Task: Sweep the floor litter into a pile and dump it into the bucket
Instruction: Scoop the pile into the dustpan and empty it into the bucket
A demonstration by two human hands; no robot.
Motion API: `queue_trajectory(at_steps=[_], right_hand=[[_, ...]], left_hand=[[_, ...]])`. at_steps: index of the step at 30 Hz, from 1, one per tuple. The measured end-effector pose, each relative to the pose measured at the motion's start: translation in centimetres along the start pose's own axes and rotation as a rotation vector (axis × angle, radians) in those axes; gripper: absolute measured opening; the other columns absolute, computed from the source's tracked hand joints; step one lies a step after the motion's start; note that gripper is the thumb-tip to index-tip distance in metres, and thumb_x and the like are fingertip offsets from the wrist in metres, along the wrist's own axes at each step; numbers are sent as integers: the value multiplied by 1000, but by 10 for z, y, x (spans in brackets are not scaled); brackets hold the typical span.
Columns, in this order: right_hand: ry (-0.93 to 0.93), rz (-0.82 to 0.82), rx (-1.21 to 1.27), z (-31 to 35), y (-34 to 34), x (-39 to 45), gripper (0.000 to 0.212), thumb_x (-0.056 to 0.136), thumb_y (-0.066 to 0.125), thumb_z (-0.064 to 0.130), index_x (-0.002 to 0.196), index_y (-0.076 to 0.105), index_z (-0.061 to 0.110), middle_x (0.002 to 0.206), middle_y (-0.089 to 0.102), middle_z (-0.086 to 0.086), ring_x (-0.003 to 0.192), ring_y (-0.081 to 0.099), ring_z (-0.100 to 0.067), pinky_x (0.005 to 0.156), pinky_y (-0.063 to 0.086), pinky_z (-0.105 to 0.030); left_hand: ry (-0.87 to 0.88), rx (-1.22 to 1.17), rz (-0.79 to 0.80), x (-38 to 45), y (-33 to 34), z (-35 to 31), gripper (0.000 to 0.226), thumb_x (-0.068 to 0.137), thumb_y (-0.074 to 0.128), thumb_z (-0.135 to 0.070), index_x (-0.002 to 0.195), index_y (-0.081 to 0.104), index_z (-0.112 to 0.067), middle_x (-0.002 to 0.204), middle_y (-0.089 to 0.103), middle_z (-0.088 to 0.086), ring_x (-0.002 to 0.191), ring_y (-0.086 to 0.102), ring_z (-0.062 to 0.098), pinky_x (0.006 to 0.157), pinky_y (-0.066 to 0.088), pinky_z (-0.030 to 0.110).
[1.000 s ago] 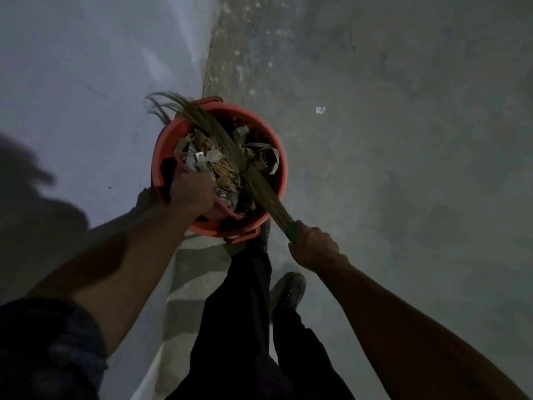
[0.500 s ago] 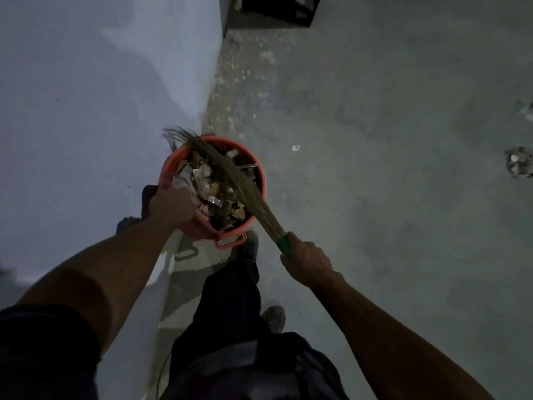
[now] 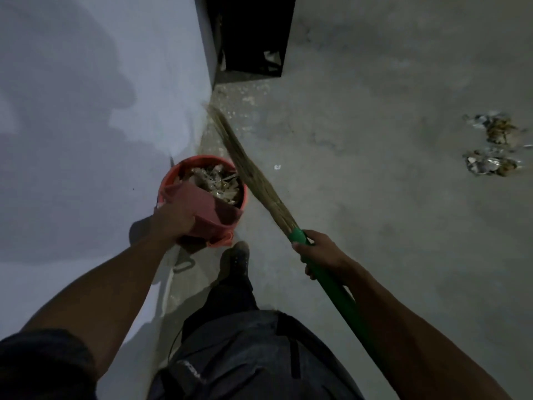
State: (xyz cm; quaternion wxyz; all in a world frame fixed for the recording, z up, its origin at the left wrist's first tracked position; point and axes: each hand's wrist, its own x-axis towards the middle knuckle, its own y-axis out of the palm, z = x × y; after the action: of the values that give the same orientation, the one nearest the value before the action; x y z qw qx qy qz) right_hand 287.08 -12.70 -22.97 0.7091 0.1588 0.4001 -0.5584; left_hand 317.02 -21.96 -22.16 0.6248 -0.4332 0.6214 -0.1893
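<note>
My left hand (image 3: 176, 219) grips the pink dustpan (image 3: 202, 209), fingers curled round its near edge, and holds it tipped over the orange bucket (image 3: 173, 180), which stands just beyond those fingers against the wall (image 3: 101, 140) and is already heaped with scraps. My right hand (image 3: 320, 252) has its fingers wrapped round the green handle of the grass broom (image 3: 259, 180); the bristles reach up and away from that hand, passing just right of the bucket's rim toward the foot of the wall. I judge one load dumped and the job not finished: two litter piles (image 3: 490, 148) lie on the concrete floor (image 3: 375, 255), well off to the far right of my broom hand, and a small white scrap (image 3: 277, 167) sits near the bristles. Next I should carry pan and broom over to those piles, or bring the bucket nearer. A dark metal frame (image 3: 253, 39) stands far ahead by the wall's corner, clear of that route; my own shoe (image 3: 235, 259) is just beside the bucket.
</note>
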Motion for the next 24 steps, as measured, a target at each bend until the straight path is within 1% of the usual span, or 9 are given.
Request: queue_trajectory(at_steps=[3, 4, 7, 9, 11, 14, 18, 21, 24], right_hand=[[-7, -27, 92, -12, -20, -14, 52, 92, 68, 27, 134, 42, 12, 98, 59, -17, 60, 61, -20, 49, 51, -28], [-2, -40, 105, -15, -27, -18, 53, 89, 71, 26, 131, 42, 12, 100, 59, -17, 60, 61, -19, 50, 52, -28], [20, -97, 146, -23, -47, -18, 52, 87, 73, 17, 127, 41, 9, 103, 59, -19, 61, 61, -20, 51, 53, -30], [24, -143, 173, -26, -61, -13, 47, 90, 69, 15, 127, 40, 8, 103, 58, -19, 63, 62, -21, 52, 53, -31], [29, -174, 203, -24, -74, -5, 42, 92, 65, 15, 126, 40, 9, 103, 58, -20, 65, 62, -22, 54, 54, -31], [51, -202, 242, -18, -94, 13, 36, 95, 61, 16, 124, 41, 9, 100, 58, -18, 65, 61, -22, 53, 53, -31], [96, -222, 237, -4, -126, 61, 32, 96, 58, 15, 123, 42, 8, 98, 58, -18, 65, 60, -22, 55, 54, -32], [142, -230, 207, 12, -153, 112, 33, 96, 58, 17, 124, 41, 8, 99, 59, -18, 66, 62, -22, 55, 54, -33], [204, -213, 162, 36, -180, 164, 35, 96, 58, 19, 125, 41, 9, 100, 59, -17, 69, 62, -22, 54, 54, -31]], left_hand=[[127, -82, -57, 2, 26, -2, 57, 90, 40, -55, 113, 60, -7, 115, 62, 15, 109, 58, 37, 92, 46, 42], [141, -108, -63, -1, 31, -9, 56, 91, 37, -53, 109, 61, -5, 111, 63, 10, 108, 59, 36, 88, 46, 39], [144, -130, -149, -28, 35, -47, 40, 103, 39, -29, 122, 54, 2, 121, 60, 18, 114, 55, 38, 90, 40, 42], [128, -216, -168, -30, 40, -65, 42, 104, 41, -27, 129, 47, 5, 126, 54, 24, 116, 52, 42, 86, 37, 43], [144, -264, -184, -10, 49, -76, 42, 102, 42, -32, 124, 53, 2, 119, 57, 27, 109, 56, 43, 78, 37, 39], [77, -301, -222, 19, 49, -102, 42, 99, 45, -36, 114, 58, 0, 109, 62, 25, 101, 58, 43, 81, 42, 42], [73, -331, -238, 71, 40, -145, 35, 95, 52, -29, 109, 59, 2, 104, 62, 25, 99, 59, 43, 82, 43, 44], [32, -379, -197, 129, 29, -180, 30, 94, 55, -30, 102, 57, -2, 98, 59, 18, 93, 59, 40, 74, 42, 38], [-48, -402, -130, 197, 15, -211, 43, 90, 58, -37, 105, 57, 2, 101, 60, 19, 97, 60, 42, 79, 47, 44]])
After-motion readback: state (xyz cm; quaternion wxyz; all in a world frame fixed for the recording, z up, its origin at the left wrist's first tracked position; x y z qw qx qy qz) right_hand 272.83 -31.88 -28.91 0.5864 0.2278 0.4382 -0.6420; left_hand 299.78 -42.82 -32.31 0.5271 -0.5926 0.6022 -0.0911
